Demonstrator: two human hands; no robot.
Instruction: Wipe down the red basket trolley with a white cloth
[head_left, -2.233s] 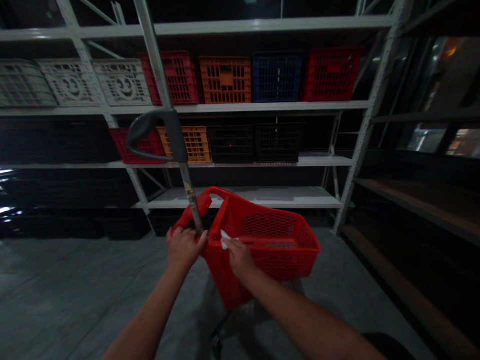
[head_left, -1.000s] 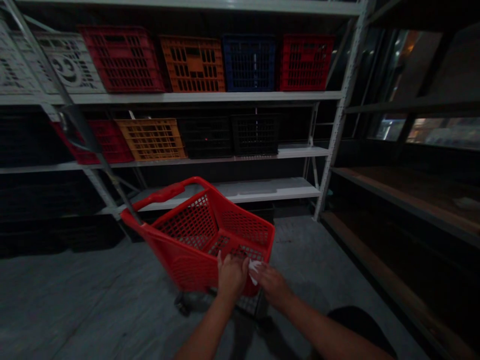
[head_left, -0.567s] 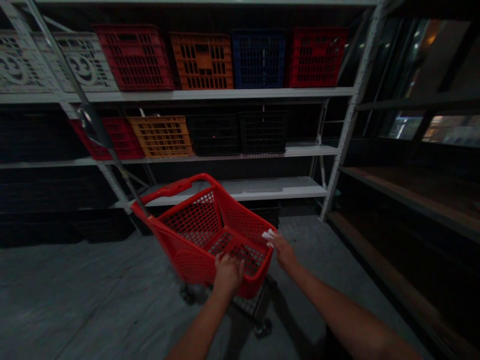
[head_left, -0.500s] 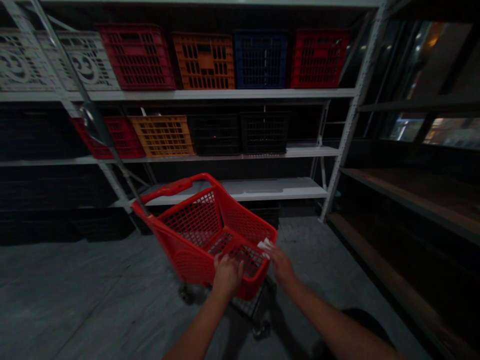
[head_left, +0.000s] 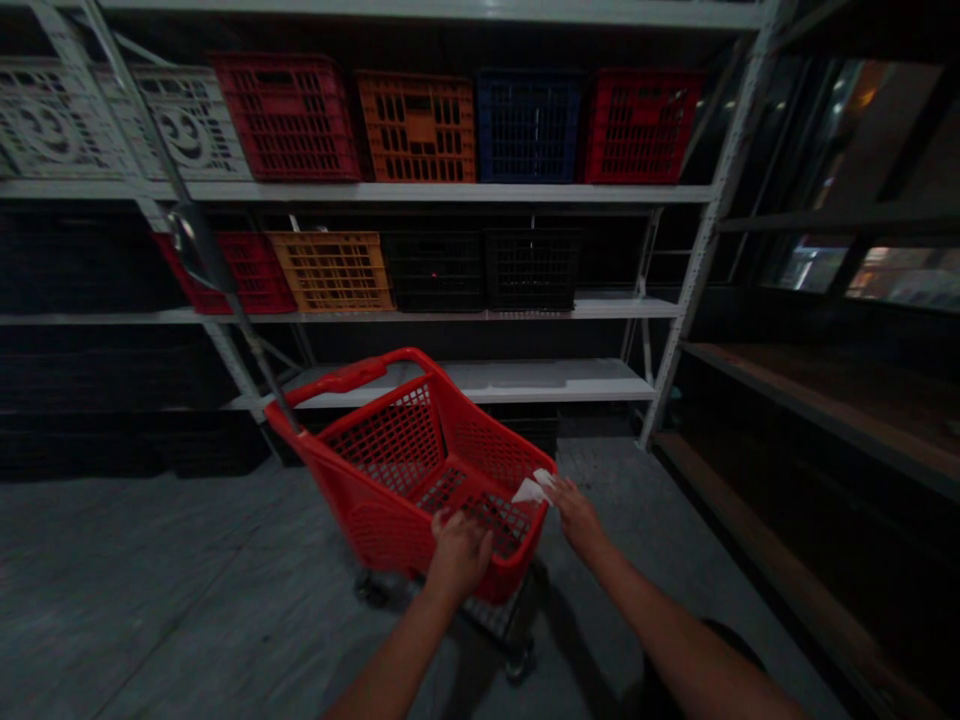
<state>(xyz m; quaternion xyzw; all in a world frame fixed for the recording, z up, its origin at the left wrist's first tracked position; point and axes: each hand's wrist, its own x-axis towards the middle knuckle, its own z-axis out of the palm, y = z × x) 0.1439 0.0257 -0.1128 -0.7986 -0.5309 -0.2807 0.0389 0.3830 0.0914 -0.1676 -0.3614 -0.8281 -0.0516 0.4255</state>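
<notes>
**At the near rim of a red cart**

Nearest the camera, the left hand point(head_left: 459, 548) sits on the near rim of the cart point(head_left: 375, 500), with its fingers curled over the edge and gripping it. Just right of it, the right hand point(head_left: 579, 515) has its fingers closed in a pinch on a white cloth point(head_left: 534, 489), held against the cart's near right corner.

The cloth looks thin, soft and very light. It folds on itself and is probably best held bunched, as it is now.

The cart is an open-mesh plastic basket on small wheels point(head_left: 517, 665), standing on the grey floor point(head_left: 150, 600). No load shows inside it, so it should be light and quick to roll. It looks stiff at the thick rim and likely springy in the mesh walls. The rim, the red bar point(head_left: 337, 380) at its far end and the long pole point(head_left: 255, 350) rising to the far left seem the sound places to hold.

Farther off, shelves point(head_left: 450, 192) carry red, orange, blue, black and white crates point(head_left: 416, 125). No brand, label or writing can be read in this dim light.
</notes>
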